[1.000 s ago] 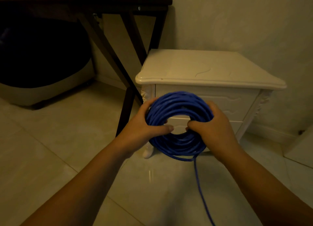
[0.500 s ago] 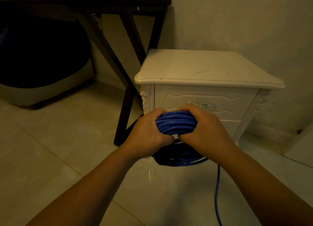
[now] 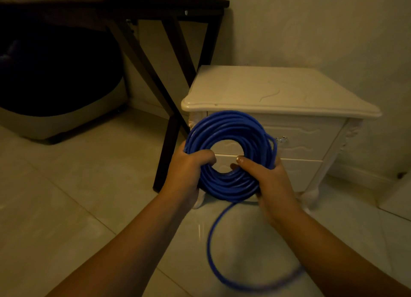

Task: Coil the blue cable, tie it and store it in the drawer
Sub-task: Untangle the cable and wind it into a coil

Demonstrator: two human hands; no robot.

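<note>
The blue cable (image 3: 231,129) is wound into a thick round coil held upright in front of the white nightstand. My left hand (image 3: 189,169) grips the coil's lower left side, thumb through the middle. My right hand (image 3: 264,176) grips the lower right side, its thumb lying across the strands. A loose tail of the cable (image 3: 213,247) drops from the coil's bottom and sweeps in a blurred loop over the floor. The top drawer (image 3: 311,138) of the nightstand is closed, its metal handle (image 3: 282,139) showing just right of the coil.
The white nightstand (image 3: 278,96) stands against the wall with a second drawer front below. A dark folding table (image 3: 138,7) with crossed legs stands to its left. A dark bulky object with a light base (image 3: 55,109) sits under the table. The floor is pale tile.
The coil went from flat and edge-on, squeezed between both hands, back to an upright open ring. The loose tail swung left into a loop on the floor.
</note>
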